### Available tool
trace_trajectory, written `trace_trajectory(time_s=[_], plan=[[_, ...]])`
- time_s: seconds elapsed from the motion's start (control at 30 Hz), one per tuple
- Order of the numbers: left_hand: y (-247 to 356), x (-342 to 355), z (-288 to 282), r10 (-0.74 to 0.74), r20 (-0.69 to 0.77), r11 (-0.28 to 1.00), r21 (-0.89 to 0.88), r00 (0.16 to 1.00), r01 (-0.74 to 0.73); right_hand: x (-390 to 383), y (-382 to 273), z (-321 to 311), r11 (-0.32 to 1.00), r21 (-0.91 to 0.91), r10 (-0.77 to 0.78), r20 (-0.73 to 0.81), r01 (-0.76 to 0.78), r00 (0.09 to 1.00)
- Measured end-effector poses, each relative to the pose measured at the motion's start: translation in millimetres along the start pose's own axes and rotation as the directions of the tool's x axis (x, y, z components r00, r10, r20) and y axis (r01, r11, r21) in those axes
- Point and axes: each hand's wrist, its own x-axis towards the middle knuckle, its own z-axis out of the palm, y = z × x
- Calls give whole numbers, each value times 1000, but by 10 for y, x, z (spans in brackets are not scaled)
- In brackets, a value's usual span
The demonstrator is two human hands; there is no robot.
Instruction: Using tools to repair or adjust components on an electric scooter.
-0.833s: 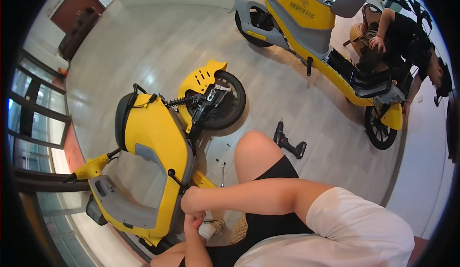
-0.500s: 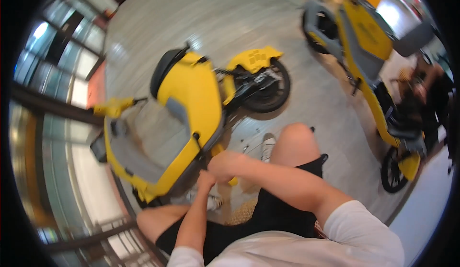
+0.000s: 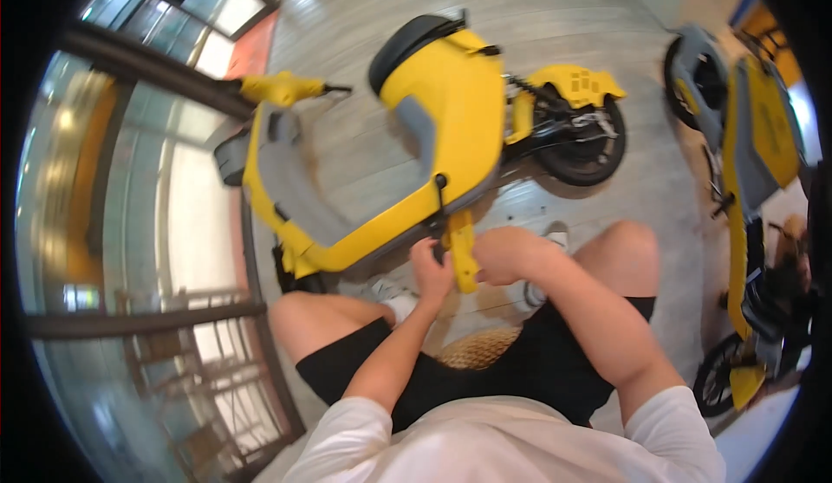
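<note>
Yellow scooter [image 3: 468, 128] appears to have its rear wheel [image 3: 613, 149] mounted. Left hand [image 3: 431, 272] and right hand [image 3: 511, 254] curl at yellow strip [image 3: 463, 245]; grip, fastening unclear.

Just below the middle of the head view, the left hand [image 3: 431, 271] and right hand [image 3: 510, 255] flank a yellow bar [image 3: 463, 253]; what either grips is unclear. A yellow-and-grey scooter [image 3: 464, 106] spreads from ten to two o'clock, its wheel [image 3: 607, 161] at two. Another scooter [image 3: 741, 167] stands at three, glass panels [image 3: 143, 180] at nine, a woven seat [image 3: 477, 350] near five.
</note>
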Motion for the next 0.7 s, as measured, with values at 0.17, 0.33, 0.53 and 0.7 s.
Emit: trace_trajectory(time_s=[0.17, 0.33, 0.53, 0.7], plan=[[14, -21, -213, -21, 187, 999, 48, 982, 12, 201, -40, 51, 998, -46, -42, 63, 45, 997], [22, 54, -188, -107, 418, 975, 221, 902, 14, 300, 11, -27, 997, -78, 6, 60, -1, 998], [79, 17, -193, -131, 502, 925, 371, 855, -77, 521, 134, 233, 995, -98, -17, 95, 26, 995], [51, -9, -92, -159, 560, 943, 329, 813, -43, 541, 311, 398, 999, -22, 44, 124, -41, 991]])
